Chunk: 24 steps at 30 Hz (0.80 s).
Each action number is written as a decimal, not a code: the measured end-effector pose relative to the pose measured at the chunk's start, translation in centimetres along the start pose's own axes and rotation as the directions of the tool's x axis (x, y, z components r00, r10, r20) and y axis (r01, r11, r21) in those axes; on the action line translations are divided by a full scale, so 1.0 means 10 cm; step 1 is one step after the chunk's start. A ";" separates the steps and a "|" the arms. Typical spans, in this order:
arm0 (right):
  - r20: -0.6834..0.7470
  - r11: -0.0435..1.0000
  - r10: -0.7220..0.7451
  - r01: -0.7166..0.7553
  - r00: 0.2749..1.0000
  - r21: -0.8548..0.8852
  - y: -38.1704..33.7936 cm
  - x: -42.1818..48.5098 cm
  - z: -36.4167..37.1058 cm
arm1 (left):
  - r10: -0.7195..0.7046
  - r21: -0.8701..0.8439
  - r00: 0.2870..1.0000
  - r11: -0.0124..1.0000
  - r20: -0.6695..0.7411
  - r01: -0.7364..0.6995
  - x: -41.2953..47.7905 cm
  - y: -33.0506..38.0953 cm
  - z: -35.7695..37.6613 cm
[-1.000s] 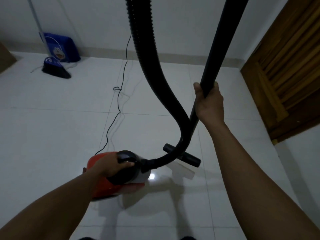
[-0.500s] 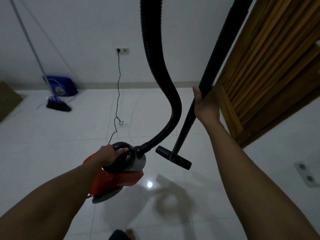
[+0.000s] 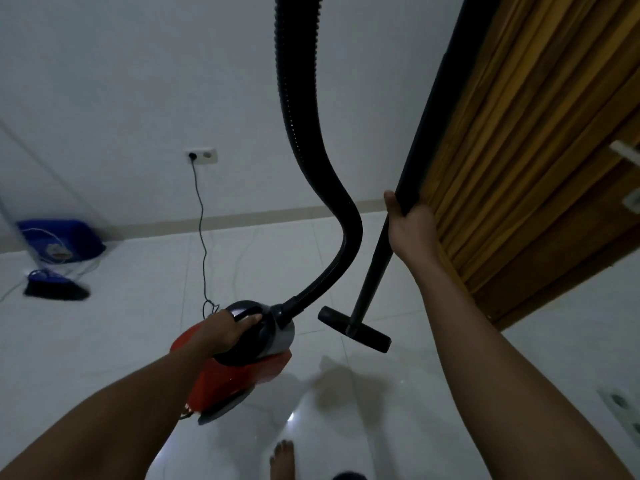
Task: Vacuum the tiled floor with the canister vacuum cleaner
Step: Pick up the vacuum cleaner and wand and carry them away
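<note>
Red canister vacuum (image 3: 235, 372) with grey front and black top handle hangs from my left hand (image 3: 225, 332), tilted, lifted off the white tiled floor (image 3: 104, 341). Black ribbed hose (image 3: 304, 133) leaves its front just right of that hand, curves up and out the top of view. Black rigid wand (image 3: 375, 261) gripped in my right hand (image 3: 410, 230), slanting down to a T-shaped floor nozzle (image 3: 355, 329) below that hand, in the air. Black cord (image 3: 201, 216) runs beyond my left hand to the wall socket (image 3: 201, 155).
</note>
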State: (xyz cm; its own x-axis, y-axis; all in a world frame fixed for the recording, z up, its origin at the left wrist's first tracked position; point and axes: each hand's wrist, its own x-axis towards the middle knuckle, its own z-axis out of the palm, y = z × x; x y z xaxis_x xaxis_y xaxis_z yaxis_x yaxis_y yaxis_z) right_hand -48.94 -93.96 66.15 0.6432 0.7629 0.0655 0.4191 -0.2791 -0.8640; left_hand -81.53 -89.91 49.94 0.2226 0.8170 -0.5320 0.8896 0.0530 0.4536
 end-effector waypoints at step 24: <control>-0.152 0.982 0.134 -0.110 0.979 0.153 0.43 5.01 0.33 | 0.035 0.097 0.998 0.994 0.055 -0.041 4.48 3.10 -1.17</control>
State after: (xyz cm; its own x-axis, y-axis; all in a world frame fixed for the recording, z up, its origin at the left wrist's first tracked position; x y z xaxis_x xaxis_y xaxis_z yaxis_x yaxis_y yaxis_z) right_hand -17.09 -55.02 64.06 0.7836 0.6208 0.0246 0.2424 -0.2689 -0.9322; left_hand -48.59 -44.96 48.53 0.2756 0.7853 -0.5543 0.9143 -0.0361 0.4035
